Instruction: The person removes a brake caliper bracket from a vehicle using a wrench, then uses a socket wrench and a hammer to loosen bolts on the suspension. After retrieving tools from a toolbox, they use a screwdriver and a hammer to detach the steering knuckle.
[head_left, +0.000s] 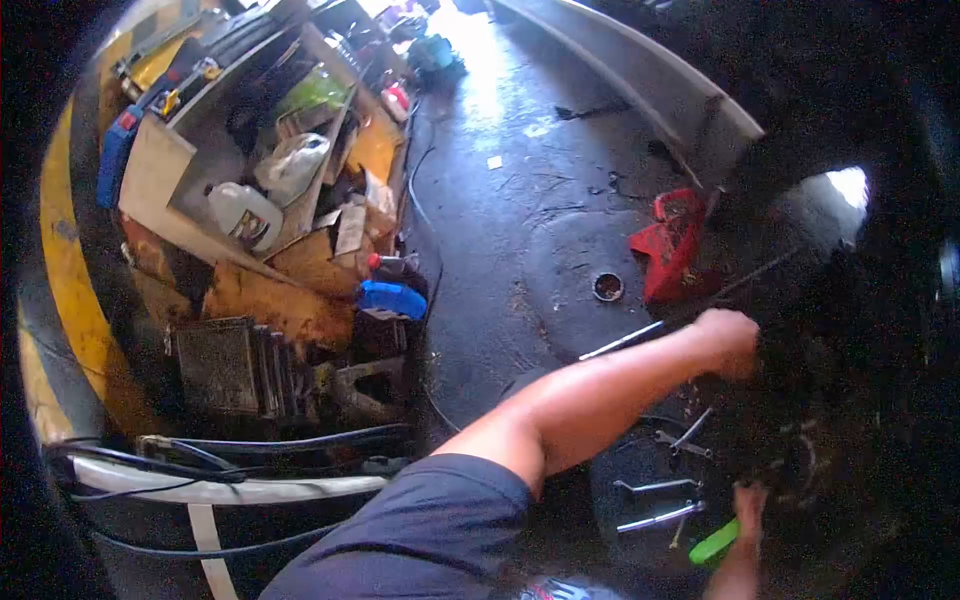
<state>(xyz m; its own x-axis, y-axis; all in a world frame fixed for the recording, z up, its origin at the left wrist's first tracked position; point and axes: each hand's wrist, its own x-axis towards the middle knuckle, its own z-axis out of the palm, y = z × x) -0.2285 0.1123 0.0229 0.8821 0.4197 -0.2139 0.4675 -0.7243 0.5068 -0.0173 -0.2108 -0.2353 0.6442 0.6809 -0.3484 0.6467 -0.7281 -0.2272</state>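
My left arm, in a dark blue sleeve, reaches across the floor. My left hand (730,340) is curled against a dark, shadowed machine part (840,400) at the right, and whatever it grips is hidden. My right hand (747,503) is low at the bottom right, closed on a green-handled tool (715,543) whose tip is out of sight. Several wrenches (658,487) lie on the dark floor between my two hands. A long metal bar (620,342) lies just left of my left wrist.
A red jack (675,245) and a small round cap (607,287) sit on the concrete beyond my left hand. At the left a cluttered pile holds a white jug (245,212), a blue bottle (392,298), cardboard and metal parts. Black hoses (250,450) run along the bottom left.
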